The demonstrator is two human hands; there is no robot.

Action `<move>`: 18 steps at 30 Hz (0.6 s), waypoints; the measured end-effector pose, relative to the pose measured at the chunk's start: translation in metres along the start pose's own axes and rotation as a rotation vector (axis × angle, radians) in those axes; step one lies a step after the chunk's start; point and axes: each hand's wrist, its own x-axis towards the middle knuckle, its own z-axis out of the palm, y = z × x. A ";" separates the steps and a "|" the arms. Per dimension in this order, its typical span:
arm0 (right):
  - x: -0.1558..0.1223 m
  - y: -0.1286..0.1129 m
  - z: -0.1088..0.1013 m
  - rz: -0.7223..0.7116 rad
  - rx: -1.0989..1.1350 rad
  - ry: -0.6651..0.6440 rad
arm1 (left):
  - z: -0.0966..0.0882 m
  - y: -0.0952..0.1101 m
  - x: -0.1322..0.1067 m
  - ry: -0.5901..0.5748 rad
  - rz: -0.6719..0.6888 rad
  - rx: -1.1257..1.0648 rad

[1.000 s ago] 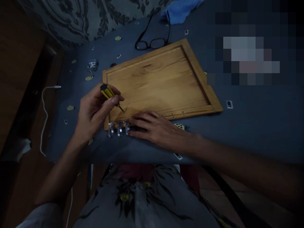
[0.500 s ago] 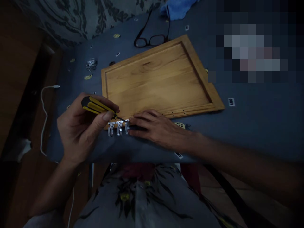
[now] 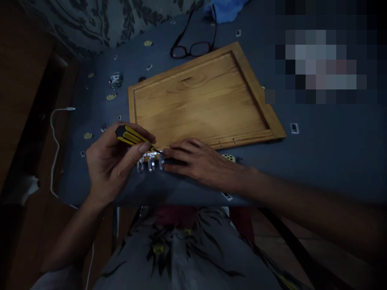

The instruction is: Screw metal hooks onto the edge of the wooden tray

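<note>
Head view: left of centre, the left hand point(image 3: 105, 163) is closed around a screwdriver point(image 3: 130, 135), its tip at the right end of the hooks point(image 3: 151, 162) along the lower-left edge of the board point(image 3: 199, 104) mid-frame. Near centre, the right hand point(image 3: 204, 163) lies palm down, fingers outstretched to the hooks; whether they grip anything, I cannot tell. Glasses point(image 3: 199, 49) lie at upper centre.

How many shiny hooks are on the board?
3, along the near edge of the board: a left hook, a middle hook and a right hook beside the right hand. That hand may hide more.
</note>
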 end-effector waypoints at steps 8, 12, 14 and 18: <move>-0.001 0.001 0.000 0.001 0.017 -0.024 | -0.005 0.001 -0.002 -0.020 -0.017 0.076; -0.001 0.001 0.000 -0.003 0.019 -0.015 | -0.005 0.003 -0.002 -0.020 -0.020 0.095; -0.001 0.001 0.001 -0.003 0.021 -0.004 | -0.006 0.003 -0.002 -0.025 -0.025 0.088; -0.002 0.002 0.002 -0.001 0.024 -0.012 | -0.008 0.002 0.000 -0.052 -0.044 0.062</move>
